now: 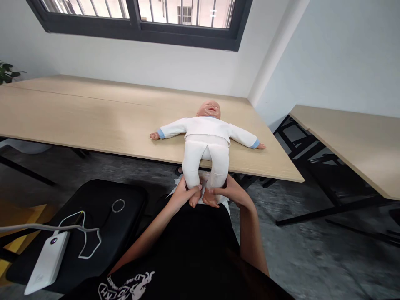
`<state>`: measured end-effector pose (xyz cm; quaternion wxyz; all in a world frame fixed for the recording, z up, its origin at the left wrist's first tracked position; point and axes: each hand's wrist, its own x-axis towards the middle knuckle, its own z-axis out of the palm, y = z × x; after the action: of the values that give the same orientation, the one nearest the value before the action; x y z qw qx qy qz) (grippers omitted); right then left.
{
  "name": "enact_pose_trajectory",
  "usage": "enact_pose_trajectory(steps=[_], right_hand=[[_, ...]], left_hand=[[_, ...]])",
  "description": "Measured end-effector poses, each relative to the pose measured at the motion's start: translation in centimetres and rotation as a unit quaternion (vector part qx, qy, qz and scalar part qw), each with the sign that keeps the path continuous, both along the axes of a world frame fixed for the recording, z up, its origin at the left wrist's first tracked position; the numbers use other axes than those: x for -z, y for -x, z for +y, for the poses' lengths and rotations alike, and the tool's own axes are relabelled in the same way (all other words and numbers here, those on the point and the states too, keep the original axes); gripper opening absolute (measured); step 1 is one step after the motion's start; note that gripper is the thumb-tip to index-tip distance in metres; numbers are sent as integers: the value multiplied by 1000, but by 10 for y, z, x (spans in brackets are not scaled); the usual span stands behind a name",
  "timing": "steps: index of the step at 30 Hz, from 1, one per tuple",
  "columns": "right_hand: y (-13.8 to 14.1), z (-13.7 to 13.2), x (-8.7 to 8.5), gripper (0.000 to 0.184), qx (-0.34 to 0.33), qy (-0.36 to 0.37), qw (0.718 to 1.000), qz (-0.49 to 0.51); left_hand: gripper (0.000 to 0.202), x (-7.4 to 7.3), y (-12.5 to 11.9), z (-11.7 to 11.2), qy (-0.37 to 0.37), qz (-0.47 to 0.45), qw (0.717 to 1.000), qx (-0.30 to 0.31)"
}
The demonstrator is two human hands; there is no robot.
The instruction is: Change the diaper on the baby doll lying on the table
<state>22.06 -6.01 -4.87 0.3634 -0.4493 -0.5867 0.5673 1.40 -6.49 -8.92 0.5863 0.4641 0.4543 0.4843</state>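
Observation:
A baby doll (208,128) lies on its back on the wooden table (103,121), arms spread wide. It wears a white long-sleeved top with blue cuffs and white trousers (192,158). Its lower legs hang past the front edge, and its bare feet point toward me. My left hand (186,191) is closed around the doll's lower leg on the left side, thumb across the ankle. Around the other lower leg my right hand (233,191) is closed the same way, its thumb by the trouser hem. The fingers behind the legs are mostly hidden.
To the left, a black chair (125,196) holds a white power bank (48,262), a white cable (84,237) and a beaded bracelet (118,206). Another table (353,141) stands at the right. Behind is a wall with a barred window (187,35).

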Motion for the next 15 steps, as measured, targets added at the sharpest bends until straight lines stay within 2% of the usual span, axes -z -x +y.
enact_pose_trajectory(steps=[6,8,9,10,11,12,13,15], right_hand=[[-9,2,3,53,-31,11,999,9],[-12,1,3,59,-33,16,999,24],[-13,0,3,62,-36,20,999,30],[-14,-1,2,63,-41,25,998,35],[-14,-3,2,63,-47,29,998,40],[-14,-4,1,62,-52,31,997,46],[-13,-5,1,60,-56,33,997,52],[-12,-5,0,57,-56,35,996,64]], left_hand=[[46,12,1,2,-20,54,998,-2],[54,13,1,-1,-92,109,987,-77],[59,12,1,-3,-159,143,966,-143],[60,10,1,-6,-239,177,932,-208],[56,6,1,-8,-321,208,889,-254],[47,2,2,-11,-394,235,848,-266],[36,-2,2,-13,-451,257,819,-243],[16,-11,2,-16,-504,286,802,-144]])
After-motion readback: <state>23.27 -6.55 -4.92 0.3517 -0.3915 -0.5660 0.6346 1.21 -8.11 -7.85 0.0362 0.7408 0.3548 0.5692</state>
